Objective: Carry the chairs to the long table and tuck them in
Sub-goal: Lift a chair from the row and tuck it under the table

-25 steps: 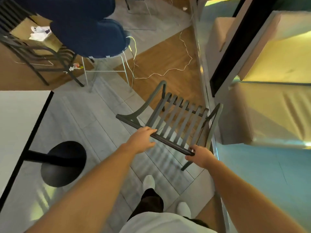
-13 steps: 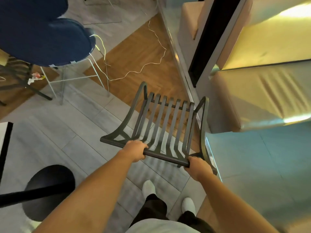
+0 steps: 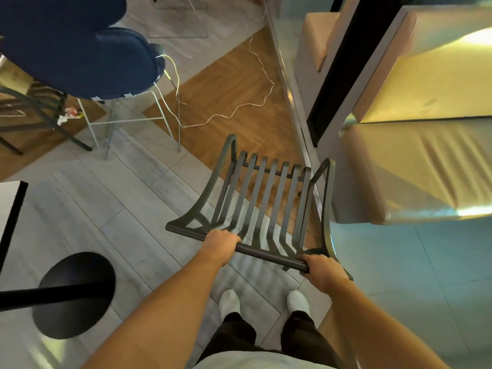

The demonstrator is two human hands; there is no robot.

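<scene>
1. Two hands on the dark slatted chair (image 3: 266, 198): left hand (image 3: 219, 242) curled over the top rail, right hand (image 3: 323, 271) gripping its right end, both as before.
2. Chair now nearer and squarer to view, above grey floor tiles (image 3: 106, 198) beside the tan bench (image 3: 399, 169).
3. Blue stool (image 3: 87, 62) back toward centre; black table base (image 3: 74, 294) larger at lower left.

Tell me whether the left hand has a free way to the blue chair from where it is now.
Probably not at once: the left hand grips the top rail of the slatted chair, and the blue chair stands well off across open floor. Nothing blocks the path.
</scene>
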